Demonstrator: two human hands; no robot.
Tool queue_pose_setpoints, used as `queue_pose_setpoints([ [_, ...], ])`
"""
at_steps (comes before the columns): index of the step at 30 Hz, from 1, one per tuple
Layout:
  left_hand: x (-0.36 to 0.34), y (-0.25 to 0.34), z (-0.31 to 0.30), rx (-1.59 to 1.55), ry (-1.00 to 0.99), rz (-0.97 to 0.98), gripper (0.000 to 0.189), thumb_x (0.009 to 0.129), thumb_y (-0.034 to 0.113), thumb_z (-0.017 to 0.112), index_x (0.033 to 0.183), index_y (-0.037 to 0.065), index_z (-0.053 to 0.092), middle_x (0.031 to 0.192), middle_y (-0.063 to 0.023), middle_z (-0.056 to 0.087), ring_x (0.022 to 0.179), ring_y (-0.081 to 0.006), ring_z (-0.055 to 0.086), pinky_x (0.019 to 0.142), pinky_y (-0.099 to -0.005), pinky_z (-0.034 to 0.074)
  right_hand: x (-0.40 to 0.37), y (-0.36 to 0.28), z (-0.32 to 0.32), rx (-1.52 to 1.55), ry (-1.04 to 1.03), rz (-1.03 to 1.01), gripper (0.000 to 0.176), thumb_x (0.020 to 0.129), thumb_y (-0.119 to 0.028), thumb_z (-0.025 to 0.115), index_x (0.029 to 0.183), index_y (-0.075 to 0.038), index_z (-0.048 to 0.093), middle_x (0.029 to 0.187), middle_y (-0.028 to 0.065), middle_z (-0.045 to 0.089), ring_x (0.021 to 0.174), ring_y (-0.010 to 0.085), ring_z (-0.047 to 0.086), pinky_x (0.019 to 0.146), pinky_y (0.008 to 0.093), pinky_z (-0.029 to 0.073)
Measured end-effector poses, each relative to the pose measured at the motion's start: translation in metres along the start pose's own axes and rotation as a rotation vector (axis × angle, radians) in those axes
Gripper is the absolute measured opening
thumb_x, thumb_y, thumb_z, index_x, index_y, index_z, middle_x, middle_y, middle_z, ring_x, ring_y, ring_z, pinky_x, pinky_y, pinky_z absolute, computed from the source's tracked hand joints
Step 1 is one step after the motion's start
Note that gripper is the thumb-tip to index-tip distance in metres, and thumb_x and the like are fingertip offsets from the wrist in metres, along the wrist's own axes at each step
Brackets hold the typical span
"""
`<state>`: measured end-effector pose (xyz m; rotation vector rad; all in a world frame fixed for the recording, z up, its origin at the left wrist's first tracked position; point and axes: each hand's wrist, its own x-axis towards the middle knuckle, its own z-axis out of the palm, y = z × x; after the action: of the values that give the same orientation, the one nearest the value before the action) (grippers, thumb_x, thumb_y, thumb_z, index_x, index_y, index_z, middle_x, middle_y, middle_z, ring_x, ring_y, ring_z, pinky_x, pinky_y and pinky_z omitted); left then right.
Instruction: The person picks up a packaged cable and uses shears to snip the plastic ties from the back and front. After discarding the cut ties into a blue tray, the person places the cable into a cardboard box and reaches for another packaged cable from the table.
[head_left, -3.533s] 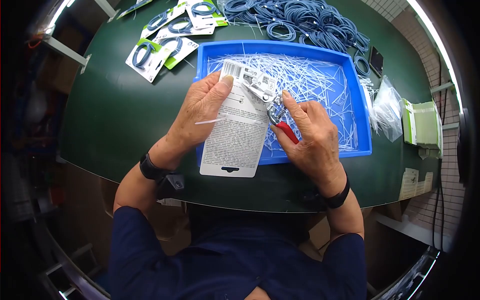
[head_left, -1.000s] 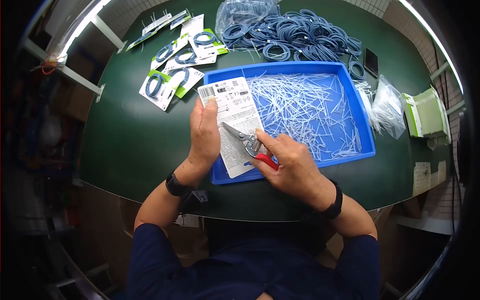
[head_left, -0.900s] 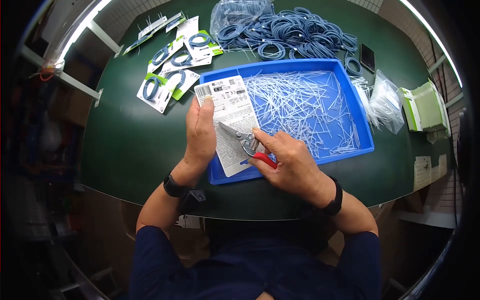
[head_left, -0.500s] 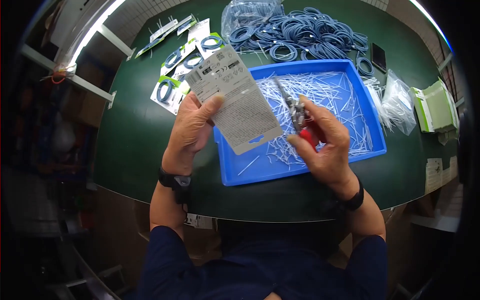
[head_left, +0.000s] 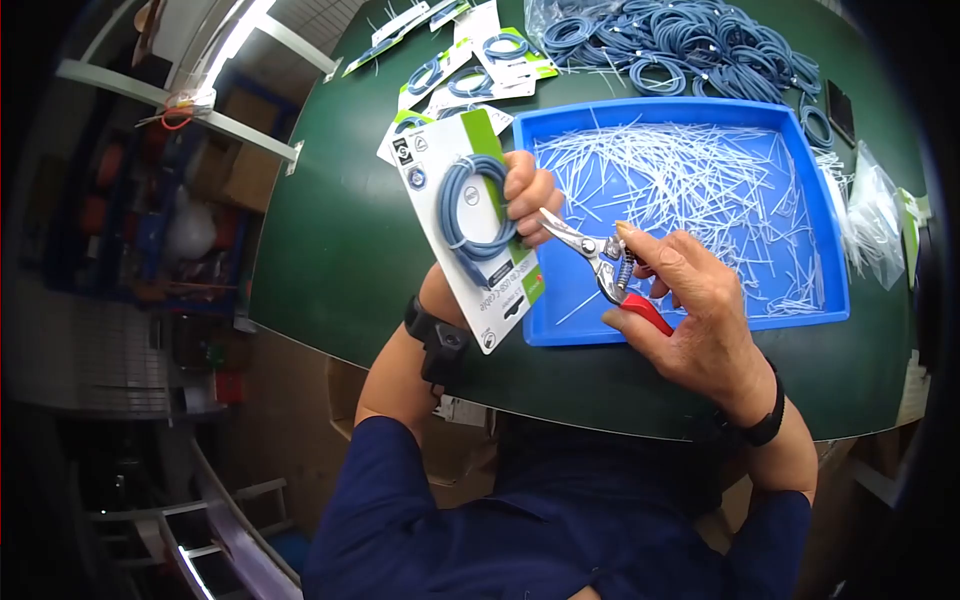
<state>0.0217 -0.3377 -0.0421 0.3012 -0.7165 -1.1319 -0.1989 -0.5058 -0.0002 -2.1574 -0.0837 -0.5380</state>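
Note:
A white and green cable card (head_left: pixel 424 211) faces me, tilted, with a coiled blue cable (head_left: pixel 447 228) tied onto its front. My left hand (head_left: pixel 530 197) is closed round the card's right edge, its fingertips showing beside the coil. In my right hand (head_left: pixel 695 305) are pruning shears (head_left: pixel 604 262) with red handles and a spring; their blades point up and left, close to the card's right edge. Below both hands lies a blue tray (head_left: pixel 838 250) holding many cut white tie pieces (head_left: pixel 660 185).
At the back lies a heap of coiled blue cables (head_left: pixel 700 45). More carded cables (head_left: pixel 470 82) are spread behind the card. A phone (head_left: pixel 840 112) and a clear plastic bag (head_left: pixel 875 215) are on the right. A light frame post (head_left: pixel 240 135) stands at the left table edge.
The card has turned from its printed back to its cable side. The shears have come round from pointing up to pointing left, with the blades nearer the card. The view has shifted left.

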Motion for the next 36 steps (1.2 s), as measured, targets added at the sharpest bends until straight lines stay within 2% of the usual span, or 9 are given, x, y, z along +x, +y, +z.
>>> queue_pose_setpoints([
  [8,0.007,-0.014,0.027,0.017,0.021,-0.166,0.040,0.098,0.044,0.073,0.096,0.007,0.057,0.079,-0.0031,0.057,0.068,-0.0135,0.055,0.057,-0.0272,0.045,-0.001,-0.004,-0.002,-0.063,0.027,-0.027,0.075,0.072,-0.004,0.089,0.143,-0.007,0.063,0.095,0.0113,0.066,0.078,0.0211,0.065,0.066,0.0325,0.055],
  [17,0.011,-0.021,0.036,0.140,0.055,-0.138,0.044,0.097,0.046,0.073,0.094,0.006,0.056,0.076,-0.0059,0.058,0.064,-0.0129,0.055,0.053,-0.0245,0.041,-0.004,-0.011,-0.008,-0.072,0.045,-0.055,0.074,0.073,-0.005,0.089,0.143,-0.009,0.063,0.095,0.0112,0.066,0.077,0.0223,0.064,0.065,0.0334,0.055],
  [21,0.011,-0.019,0.033,0.292,0.076,-0.105,0.044,0.100,0.045,0.070,0.088,0.006,0.055,0.072,-0.0051,0.056,0.061,-0.0124,0.053,0.051,-0.0240,0.040,-0.004,-0.012,-0.010,-0.056,0.043,-0.049,0.073,0.073,-0.005,0.089,0.141,-0.009,0.064,0.092,0.0111,0.066,0.073,0.0227,0.063,0.063,0.0347,0.053],
  [25,0.008,-0.014,0.031,0.475,0.136,-0.072,0.046,0.104,0.046,0.061,0.083,0.006,0.053,0.068,-0.0051,0.053,0.058,-0.0118,0.050,0.048,-0.0239,0.038,-0.005,-0.015,-0.020,-0.118,0.009,-0.065,0.070,0.074,-0.004,0.088,0.140,-0.008,0.064,0.090,0.0113,0.065,0.071,0.0241,0.062,0.062,0.0363,0.052],
  [28,0.009,-0.006,0.035,0.614,0.277,-0.116,0.050,0.108,0.048,0.052,0.082,0.006,0.052,0.067,-0.0057,0.051,0.058,-0.0115,0.049,0.048,-0.0239,0.036,-0.004,-0.017,-0.033,-0.173,-0.005,-0.080,0.069,0.075,-0.003,0.087,0.139,-0.008,0.065,0.089,0.0116,0.065,0.070,0.0251,0.062,0.062,0.0373,0.051],
  [34,0.015,0.000,0.042,0.622,0.237,-0.093,0.052,0.109,0.048,0.046,0.081,0.005,0.050,0.066,-0.0047,0.047,0.055,-0.0118,0.045,0.048,-0.0242,0.036,-0.008,-0.012,-0.043,-0.186,-0.080,-0.052,0.066,0.075,-0.002,0.086,0.138,-0.007,0.065,0.091,0.0134,0.066,0.073,0.0271,0.064,0.066,0.0358,0.052],
  [36,0.015,-0.003,0.043,0.523,0.256,-0.104,0.051,0.110,0.047,0.047,0.080,0.005,0.049,0.064,-0.0035,0.045,0.055,-0.0118,0.043,0.048,-0.0246,0.036,-0.005,-0.008,-0.038,-0.109,0.020,-0.073,0.065,0.077,-0.002,0.086,0.137,-0.004,0.062,0.094,0.0125,0.067,0.078,0.0237,0.067,0.070,0.0331,0.054],
])
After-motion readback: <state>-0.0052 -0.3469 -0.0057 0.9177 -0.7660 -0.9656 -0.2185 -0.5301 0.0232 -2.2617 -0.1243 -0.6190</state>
